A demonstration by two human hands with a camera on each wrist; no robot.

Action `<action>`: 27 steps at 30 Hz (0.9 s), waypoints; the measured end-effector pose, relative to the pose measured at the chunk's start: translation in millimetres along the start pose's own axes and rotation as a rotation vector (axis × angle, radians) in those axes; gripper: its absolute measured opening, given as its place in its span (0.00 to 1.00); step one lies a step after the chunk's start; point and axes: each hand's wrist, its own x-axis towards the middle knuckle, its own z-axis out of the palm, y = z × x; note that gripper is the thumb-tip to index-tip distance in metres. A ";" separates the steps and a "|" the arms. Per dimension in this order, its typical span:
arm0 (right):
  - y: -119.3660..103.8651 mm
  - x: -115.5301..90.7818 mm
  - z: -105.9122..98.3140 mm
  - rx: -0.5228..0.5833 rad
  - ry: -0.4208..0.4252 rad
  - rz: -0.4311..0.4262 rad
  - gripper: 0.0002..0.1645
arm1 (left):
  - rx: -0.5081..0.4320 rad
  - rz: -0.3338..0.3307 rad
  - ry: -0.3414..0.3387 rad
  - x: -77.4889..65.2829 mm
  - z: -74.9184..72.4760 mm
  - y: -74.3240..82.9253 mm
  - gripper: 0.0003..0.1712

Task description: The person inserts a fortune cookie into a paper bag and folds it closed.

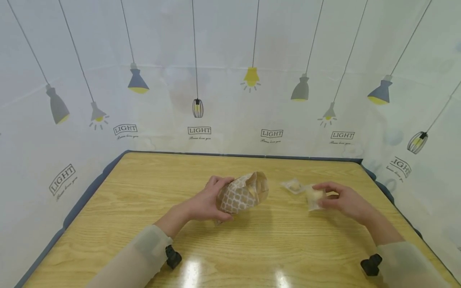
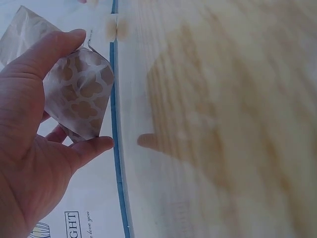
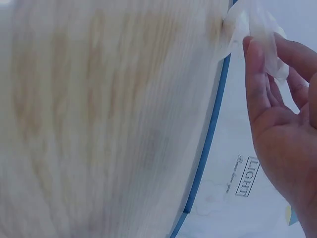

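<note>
A brown paper bag (image 1: 235, 199) with a white lattice print tilts in the left hand (image 1: 207, 202), its open, creased mouth facing right. The right hand (image 1: 345, 202) pinches a small translucent packet with pale contents (image 1: 314, 197); a similar second packet (image 1: 293, 186) lies on the wooden table (image 1: 288, 236), just left of it.

Wide left grip (image 1: 206, 203), narrow right grip (image 1: 346, 202)

A wood-grain counter (image 1: 144, 180) shone with two bright reflections (image 1: 191, 276). A blue edging (image 1: 78, 210) ran along its back and sides. Behind rose a pale backdrop (image 1: 223, 44) printed with blue, gray and yellow hanging lamps (image 1: 252, 75) and labels (image 1: 199, 130) reading "LIGHT".
</note>
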 end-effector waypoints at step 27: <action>-77.9 -1.3 46.2 0.142 0.102 -0.186 0.38 | -0.015 -0.014 0.016 -0.3 -0.2 0.0 0.68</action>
